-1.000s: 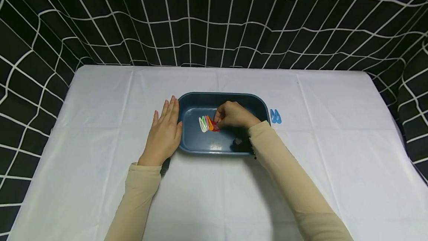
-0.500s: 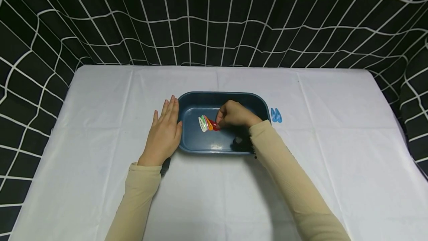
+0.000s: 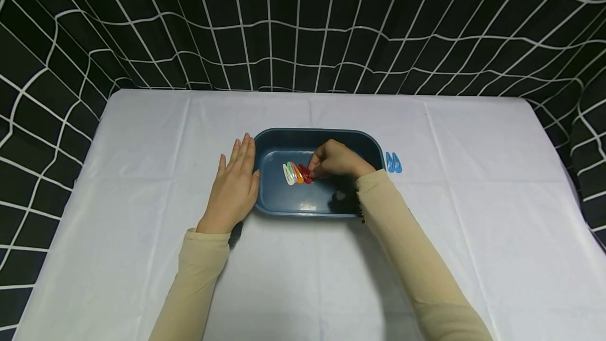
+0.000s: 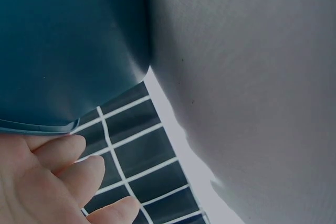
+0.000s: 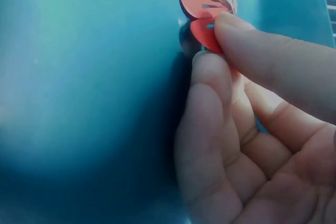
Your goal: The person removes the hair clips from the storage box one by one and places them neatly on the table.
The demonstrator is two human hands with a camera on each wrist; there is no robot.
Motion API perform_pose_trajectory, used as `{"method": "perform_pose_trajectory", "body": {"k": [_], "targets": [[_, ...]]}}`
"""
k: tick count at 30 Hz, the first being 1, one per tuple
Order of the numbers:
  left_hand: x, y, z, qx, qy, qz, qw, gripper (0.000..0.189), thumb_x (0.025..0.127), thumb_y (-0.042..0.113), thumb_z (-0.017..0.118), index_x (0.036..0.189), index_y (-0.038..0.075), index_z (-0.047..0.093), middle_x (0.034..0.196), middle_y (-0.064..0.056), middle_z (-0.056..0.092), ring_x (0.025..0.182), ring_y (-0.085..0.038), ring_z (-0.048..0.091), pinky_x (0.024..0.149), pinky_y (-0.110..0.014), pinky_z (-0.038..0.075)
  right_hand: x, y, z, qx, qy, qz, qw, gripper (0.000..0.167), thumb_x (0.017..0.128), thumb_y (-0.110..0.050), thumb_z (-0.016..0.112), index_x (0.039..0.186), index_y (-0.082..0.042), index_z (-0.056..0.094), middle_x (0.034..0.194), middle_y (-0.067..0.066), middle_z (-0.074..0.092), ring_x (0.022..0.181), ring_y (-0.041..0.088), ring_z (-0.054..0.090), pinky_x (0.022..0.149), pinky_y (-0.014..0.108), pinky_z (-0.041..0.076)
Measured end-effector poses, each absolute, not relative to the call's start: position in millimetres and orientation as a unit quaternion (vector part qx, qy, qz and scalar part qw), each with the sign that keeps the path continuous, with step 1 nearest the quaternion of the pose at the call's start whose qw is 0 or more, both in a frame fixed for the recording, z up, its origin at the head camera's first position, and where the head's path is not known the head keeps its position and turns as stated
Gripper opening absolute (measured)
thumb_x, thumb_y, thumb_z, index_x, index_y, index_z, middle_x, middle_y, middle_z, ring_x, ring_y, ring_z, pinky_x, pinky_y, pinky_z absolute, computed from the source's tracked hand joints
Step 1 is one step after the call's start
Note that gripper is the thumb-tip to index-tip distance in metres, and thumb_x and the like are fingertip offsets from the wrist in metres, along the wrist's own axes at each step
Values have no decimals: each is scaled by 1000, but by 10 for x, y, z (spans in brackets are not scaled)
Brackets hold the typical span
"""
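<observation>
In the head view, a row of snap hair clips [image 3: 289, 173] in white, green, pink and orange lies on the floor of a dark blue plastic tray [image 3: 279, 201], with red ones at its right end. My right hand [image 3: 338, 159] reaches into the tray and pinches a red hair clip [image 5: 206, 34] between thumb and index finger. Another red clip [image 5: 202, 1] lies right beside it in the right wrist view. Fingers straight, my left hand [image 3: 230, 188] rests along the tray's left outer wall; its fingertips [image 4: 86, 174] show beneath the rim in the left wrist view.
Two blue hair clips [image 3: 394, 162] lie side by side on the white tablecloth [image 3: 473, 214], just right of the tray. A black curtain with a white grid [image 3: 303, 25] stands behind the table and along both sides.
The pinched red clip has turned slightly under my right fingers, and two red clips now show side by side next to the orange one. My left hand stays at the tray wall.
</observation>
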State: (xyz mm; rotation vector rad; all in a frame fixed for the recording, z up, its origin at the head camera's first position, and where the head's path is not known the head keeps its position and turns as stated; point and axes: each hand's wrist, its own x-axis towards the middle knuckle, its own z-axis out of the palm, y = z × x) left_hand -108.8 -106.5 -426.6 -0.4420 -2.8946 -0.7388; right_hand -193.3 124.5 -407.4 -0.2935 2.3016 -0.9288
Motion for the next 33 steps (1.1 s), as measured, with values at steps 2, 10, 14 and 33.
{"method": "perform_pose_trajectory", "body": {"k": [2, 10, 14, 33], "targets": [[-1090, -1065, -4263, -146, -957, -244, 57, 59, 97, 15, 45, 147, -4, 23, 155, -14, 16, 142, -30, 15, 109, -57, 14, -1936, 1253, -4075, -112, 872, -357, 317, 4, 82, 1, 67, 85, 3, 70, 71, 4, 64, 64, 11, 56, 61, 25, 49], [-1105, -1060, -4245, -146, -957, -246, 55, 58, 97, 16, 45, 147, -4, 22, 155, -14, 16, 142, -30, 15, 110, -56, 13, -1935, 1267, -4055, -95, 861, -383, 321, 4, 84, 1, 65, 85, 4, 67, 71, 4, 63, 61, 11, 58, 60, 24, 50], [-1106, -1059, -4242, -147, -956, -247, 55, 58, 97, 16, 45, 147, -4, 22, 155, -14, 16, 142, -30, 15, 109, -56, 13, -1930, 1272, -4040, -95, 859, -387, 322, 4, 84, 2, 63, 85, 5, 66, 72, 5, 63, 62, 11, 59, 60, 24, 50], [-1105, -1060, -4268, -147, -956, -249, 56, 58, 97, 17, 43, 147, -3, 22, 155, -13, 15, 142, -30, 15, 110, -56, 12, -1912, 1331, -3971, -111, 813, -490, 293, 9, 87, 6, 55, 88, 9, 63, 83, 12, 63, 68, 18, 60, 69, 31, 54]]}}
